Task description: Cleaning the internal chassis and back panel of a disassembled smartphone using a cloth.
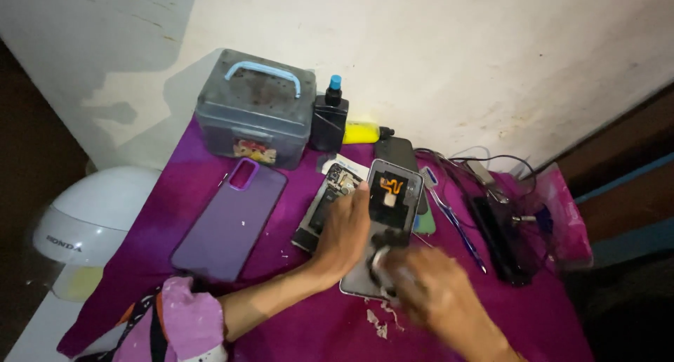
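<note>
A grey phone back panel (394, 193) with an orange flex part lies inner side up on the magenta cloth (203, 158). My left hand (344, 235) grips its left edge and steadies it. My right hand (428, 288), blurred, presses a small white wad against the panel's lower end. Beside my left hand lies an opened phone body (330, 193) with its insides showing. A purple phone case (232, 218) rests further left.
A grey plastic box (256, 113) with a blue handle stands at the back by the wall, next to a dark bottle (328, 120) and a yellow object (361, 132). Blue pen (453, 218), black tools and cables (498, 235) lie right. A white helmet (91, 218) sits left.
</note>
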